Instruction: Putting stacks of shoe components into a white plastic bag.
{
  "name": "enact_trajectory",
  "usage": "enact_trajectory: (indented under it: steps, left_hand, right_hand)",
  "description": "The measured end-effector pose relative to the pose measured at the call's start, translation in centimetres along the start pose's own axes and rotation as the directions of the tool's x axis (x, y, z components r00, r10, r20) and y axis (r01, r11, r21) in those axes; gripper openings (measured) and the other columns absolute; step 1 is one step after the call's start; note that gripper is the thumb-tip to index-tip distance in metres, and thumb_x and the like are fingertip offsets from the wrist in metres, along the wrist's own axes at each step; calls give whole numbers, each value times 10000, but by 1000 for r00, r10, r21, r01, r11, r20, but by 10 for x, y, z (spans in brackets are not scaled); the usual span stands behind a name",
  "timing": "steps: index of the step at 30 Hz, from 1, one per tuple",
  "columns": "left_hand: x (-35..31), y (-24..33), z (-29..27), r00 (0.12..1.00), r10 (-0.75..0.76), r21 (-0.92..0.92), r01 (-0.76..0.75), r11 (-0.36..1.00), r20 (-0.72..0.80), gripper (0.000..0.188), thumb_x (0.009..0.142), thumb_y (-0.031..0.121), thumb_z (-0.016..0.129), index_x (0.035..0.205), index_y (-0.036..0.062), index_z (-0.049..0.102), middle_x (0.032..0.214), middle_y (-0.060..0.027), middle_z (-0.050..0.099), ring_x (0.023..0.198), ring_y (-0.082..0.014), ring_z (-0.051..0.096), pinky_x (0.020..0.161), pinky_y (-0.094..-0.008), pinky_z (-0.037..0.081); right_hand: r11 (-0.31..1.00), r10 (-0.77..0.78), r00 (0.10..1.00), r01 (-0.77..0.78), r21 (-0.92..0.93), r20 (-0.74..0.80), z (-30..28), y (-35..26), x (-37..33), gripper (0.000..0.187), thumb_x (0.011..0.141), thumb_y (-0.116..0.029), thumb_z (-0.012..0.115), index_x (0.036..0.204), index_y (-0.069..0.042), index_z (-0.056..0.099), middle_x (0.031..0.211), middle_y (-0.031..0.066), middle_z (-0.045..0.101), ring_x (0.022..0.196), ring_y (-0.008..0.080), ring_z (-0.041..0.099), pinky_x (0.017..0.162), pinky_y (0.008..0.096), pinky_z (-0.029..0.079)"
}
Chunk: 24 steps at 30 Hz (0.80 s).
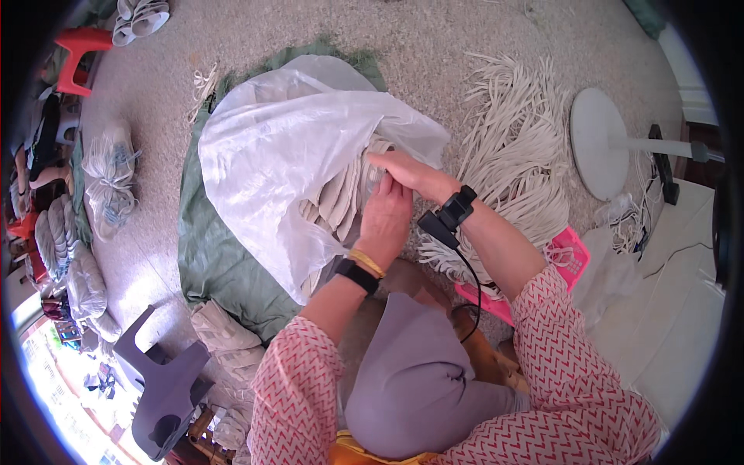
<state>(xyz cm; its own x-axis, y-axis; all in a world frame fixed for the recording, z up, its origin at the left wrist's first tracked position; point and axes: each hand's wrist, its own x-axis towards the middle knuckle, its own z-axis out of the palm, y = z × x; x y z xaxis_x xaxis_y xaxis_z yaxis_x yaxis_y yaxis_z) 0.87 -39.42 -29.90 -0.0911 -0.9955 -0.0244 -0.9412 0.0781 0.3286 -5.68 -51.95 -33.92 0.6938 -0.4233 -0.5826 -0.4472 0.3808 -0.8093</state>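
A stack of flat beige fabric pieces (341, 198), perhaps shoe uppers, lies in the mouth of a translucent white plastic bag (271, 147). My left hand (385, 217) comes up from below with its fingers curled at the right end of the stack. Just above it, my right hand (411, 172) reaches in from the right, thumb and fingers closed on the end of a beige piece. The two hands nearly touch, and their fingertips are partly hidden. Under the bag is a dark green cloth (217, 248).
Long cream laces (511, 147) lie heaped to the right, partly over a pink plastic basket (572, 260). Beyond them is a white round-based stand (598, 143). At the left are a grey plastic stool (167, 387), bundled beige pieces (225, 337) and a wrapped bundle (110, 174).
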Motion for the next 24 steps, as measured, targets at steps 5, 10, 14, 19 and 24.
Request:
enact_trajectory:
  steps: [5,10,14,19,24]
  left_hand:
    - [16,3,9,938,-242,355,145,924,246,450,841,153,623,1270,18,628,1126,-134,650,1174,-292,541,939,-396,469]
    - [46,6,-9,803,-501,-115,559,821,322,371,817,96,646,1114,-84,515,1144,-313,589,1022,-399,675,899,-464,551]
    - [46,20,7,805,-569,-153,592,792,168,530,782,90,706,1211,-107,464,1098,-250,604,1070,-379,641,922,-430,539]
    - [42,9,22,708,-700,-350,681,643,92,356,835,92,623,1104,-102,493,1076,-297,592,1097,-457,580,987,-472,460]
    - [46,17,26,707,-700,-475,652,591,100,401,899,149,571,1151,-143,461,1143,-387,547,1102,-512,536,987,-543,409]
  right_hand:
    - [849,-328,904,154,-506,-275,15,-19,-36,471,917,-377,644,770,71,617,691,152,644,668,263,615,686,361,488]
    - [741,-612,528,123,-660,-588,-9,-28,-44,430,742,-241,810,1055,-5,633,971,174,643,927,367,607,848,427,489]
    - [550,-806,327,107,-828,-493,-35,-34,-9,595,691,-164,828,1172,-20,509,1092,179,551,1081,377,514,929,464,417]
    - [712,-677,357,100,-695,-643,-45,-56,17,561,702,-122,777,1190,-16,522,1160,198,554,1104,398,506,940,473,408]
    - [696,-612,688,232,-680,-391,-73,-21,29,408,716,31,614,1118,-28,577,967,229,658,937,434,616,806,481,477]
